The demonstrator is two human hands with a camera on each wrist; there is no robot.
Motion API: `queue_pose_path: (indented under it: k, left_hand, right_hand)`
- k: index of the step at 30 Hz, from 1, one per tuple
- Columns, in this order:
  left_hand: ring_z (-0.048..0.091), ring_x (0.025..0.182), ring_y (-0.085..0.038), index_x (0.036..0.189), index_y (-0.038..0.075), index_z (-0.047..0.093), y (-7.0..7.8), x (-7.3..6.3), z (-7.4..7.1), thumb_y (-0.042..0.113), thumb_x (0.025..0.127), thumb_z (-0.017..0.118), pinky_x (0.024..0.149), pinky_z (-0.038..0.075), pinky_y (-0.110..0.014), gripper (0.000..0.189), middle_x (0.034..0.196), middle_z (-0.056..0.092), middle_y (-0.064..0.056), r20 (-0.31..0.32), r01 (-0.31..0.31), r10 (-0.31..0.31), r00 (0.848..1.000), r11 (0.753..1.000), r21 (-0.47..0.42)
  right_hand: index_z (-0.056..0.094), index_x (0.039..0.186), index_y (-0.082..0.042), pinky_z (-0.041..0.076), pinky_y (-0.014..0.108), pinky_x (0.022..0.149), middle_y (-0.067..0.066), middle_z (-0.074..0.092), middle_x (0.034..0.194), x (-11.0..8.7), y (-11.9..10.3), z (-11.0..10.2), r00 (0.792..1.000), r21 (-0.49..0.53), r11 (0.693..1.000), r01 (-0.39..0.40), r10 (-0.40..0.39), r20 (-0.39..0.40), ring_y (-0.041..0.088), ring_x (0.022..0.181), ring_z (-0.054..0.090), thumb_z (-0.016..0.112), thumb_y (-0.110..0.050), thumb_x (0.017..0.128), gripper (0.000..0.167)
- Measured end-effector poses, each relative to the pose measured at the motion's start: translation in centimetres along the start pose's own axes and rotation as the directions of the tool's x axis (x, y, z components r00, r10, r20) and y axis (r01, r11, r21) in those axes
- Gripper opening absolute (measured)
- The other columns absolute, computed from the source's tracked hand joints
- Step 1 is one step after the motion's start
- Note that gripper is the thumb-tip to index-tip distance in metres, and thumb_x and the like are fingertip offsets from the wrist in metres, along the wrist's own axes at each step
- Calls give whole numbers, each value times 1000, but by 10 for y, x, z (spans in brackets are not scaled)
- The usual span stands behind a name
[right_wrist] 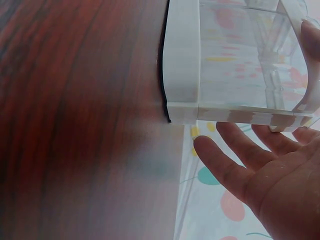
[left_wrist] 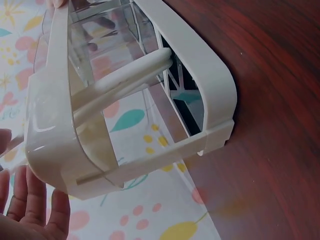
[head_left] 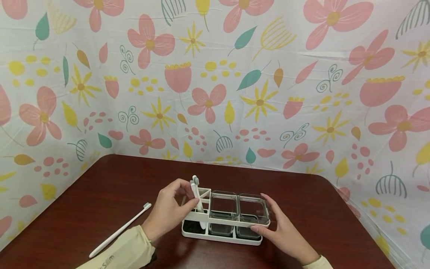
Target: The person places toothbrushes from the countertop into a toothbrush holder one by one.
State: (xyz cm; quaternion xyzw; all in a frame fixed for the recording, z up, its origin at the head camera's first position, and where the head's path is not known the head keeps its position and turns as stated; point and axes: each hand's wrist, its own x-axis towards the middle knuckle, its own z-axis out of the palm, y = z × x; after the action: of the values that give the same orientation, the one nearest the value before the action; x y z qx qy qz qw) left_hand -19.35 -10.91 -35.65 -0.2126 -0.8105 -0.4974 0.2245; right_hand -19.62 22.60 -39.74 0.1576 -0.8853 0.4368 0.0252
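A white toothbrush holder [head_left: 231,219] stands upright on the table, with two clear cups [head_left: 223,205] in its middle and right openings. White toothbrushes [head_left: 199,198] stand in its left section, heads up; two handles [left_wrist: 125,75] show side by side in the left wrist view, their lower ends close over the dark base. At that section my left hand [head_left: 171,205] pinches a toothbrush between thumb and fingers. My right hand [head_left: 283,231] grips the holder's right end, thumb at the front rim and fingers round the back. Another white toothbrush [head_left: 121,231] lies to the left.
The dark red-brown wooden table [head_left: 111,183] has rounded far corners. Behind it and at both sides hangs a white sheet [head_left: 215,145] printed with flowers and leaves. The loose toothbrush lies slantwise beside my left sleeve [head_left: 124,248].
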Motion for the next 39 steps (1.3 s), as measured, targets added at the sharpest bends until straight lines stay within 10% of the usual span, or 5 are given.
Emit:
queue_pose_path:
  k: [14, 24, 39]
  left_hand:
    - [56, 106, -13, 123, 12, 56, -15, -4, -35, 7, 70, 89, 88, 46, -30, 62, 116, 59, 7, -52, -73, 80, 995, 991, 112]
    - [40, 129, -29, 153, 19, 32, -27, -9, -63, 7, 74, 86, 97, 38, -52, 96, 146, 40, -6, -28, -22, 27, 999, 988, 150]
    - [12, 144, -44, 159, 26, -5, -46, -19, -89, 11, 75, 84, 102, 23, -72, 124, 161, 8, -18, 102, 131, -168, 980, 945, 298]
  right_hand:
    - [22, 155, -29, 32, 64, 103, 11, 24, 159, 2, 2, 0, 1000, 15, 1000, 4, -4, 15, 40, 143, 26, 76, -42, 86, 88]
    - [24, 154, -27, 33, 65, 102, 13, 28, 157, 0, 2, 0, 1000, -11, 1000, 11, -11, -5, 40, 141, 29, 77, -42, 85, 89]
    - [24, 154, -28, 31, 67, 101, 12, 29, 157, 0, 1, 0, 1000, -25, 1000, 19, -19, -12, 40, 142, 27, 78, -41, 85, 89]
